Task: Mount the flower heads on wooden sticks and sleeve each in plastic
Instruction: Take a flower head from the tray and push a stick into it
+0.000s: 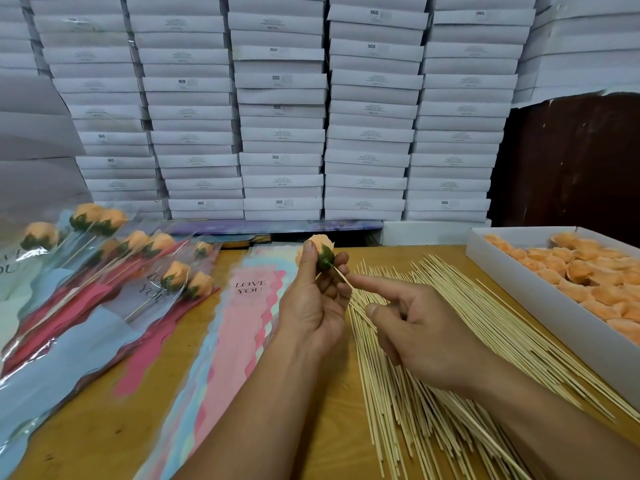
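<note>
My left hand [317,299] grips an orange flower head [320,249] with a green base, held above the table. A thin wooden stick [348,284] runs from that base down to my right hand [415,327], which pinches it between thumb and curled fingers while the index finger lies straight along it. A loose pile of wooden sticks [433,358] lies under and beside my right hand. A stack of pastel plastic sleeves [242,313] printed "LOVE YOU" lies left of my left hand.
A white box [540,299] of orange flower heads [588,275] stands at the right. Several sleeved flowers on sticks [145,271] lie piled at the left. Stacked white cartons [280,133] wall off the back of the wooden table [104,427].
</note>
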